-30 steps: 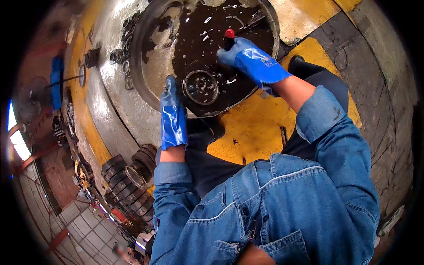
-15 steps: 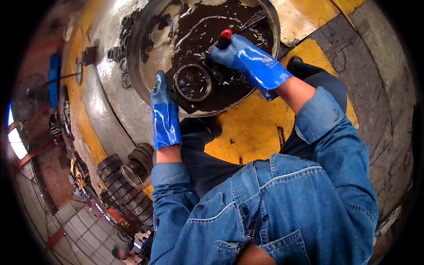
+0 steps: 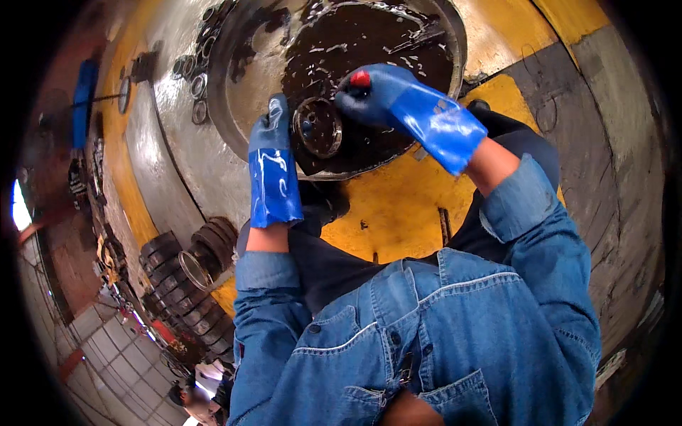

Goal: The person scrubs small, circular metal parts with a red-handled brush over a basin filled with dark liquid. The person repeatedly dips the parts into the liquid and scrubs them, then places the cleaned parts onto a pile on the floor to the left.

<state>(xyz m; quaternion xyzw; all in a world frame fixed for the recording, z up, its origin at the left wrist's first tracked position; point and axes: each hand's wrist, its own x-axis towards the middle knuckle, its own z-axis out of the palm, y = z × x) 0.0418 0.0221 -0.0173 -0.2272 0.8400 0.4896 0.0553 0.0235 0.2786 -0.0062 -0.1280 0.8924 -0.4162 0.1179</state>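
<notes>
My left hand [image 3: 273, 153], in a wet blue rubber glove, grips a round metal ring-shaped part [image 3: 318, 128] by its left edge, over a wide metal basin [image 3: 234, 106] of dark oily liquid [image 3: 369, 57]. My right hand [image 3: 387, 96], gloved in blue too, is closed around a tool with a red tip [image 3: 360, 78] and sits just right of the ring, touching it. Both gloves are smeared with dark oil.
The basin rests on a yellow and grey painted floor [image 3: 398, 206]. Several metal rings [image 3: 195, 78] lie on the basin's far left rim. Stacked dark round parts [image 3: 188, 263] sit at the lower left. Another person's head [image 3: 186, 396] shows at the bottom left.
Both hands and the ring have come closer to me and a little right. My right hand has moved in against the ring.
</notes>
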